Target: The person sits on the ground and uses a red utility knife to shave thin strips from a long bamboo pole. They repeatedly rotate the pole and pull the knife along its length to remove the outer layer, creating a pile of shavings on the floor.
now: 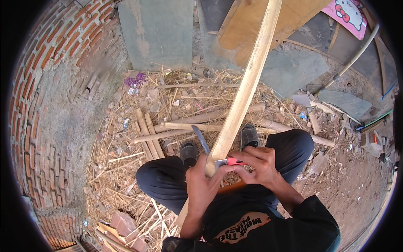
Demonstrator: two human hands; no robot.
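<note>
"Black fabric came nearest: the person's loose shirt (270, 235), with a tan printed patch (243, 228). Legible?"

"Capitals showed, bent by folds. Just beyond, the left hand (200, 178) gripped a long, pale yellow bamboo-like strip (247, 84) low down, and the right hand (257, 165) was closed on a red-handled metal tool (235, 161) at its edge."

"Where did the strip lie?"

"It slanted from the hands up past the top of the view. I judged it light for its length, stiff yet springy, dry rather than slippery, likely to splinter."

"The best hold?"

"Its broad faces, probably, clear of the metal. The left hand hid the crossing, so I couldn't tell whether the dark curved blade (201, 139) beyond belonged to the same tool."

"Labels farther off?"

"A pink panel (347, 17) bore a white cartoon cat's face; I made out no lettering there."
</note>
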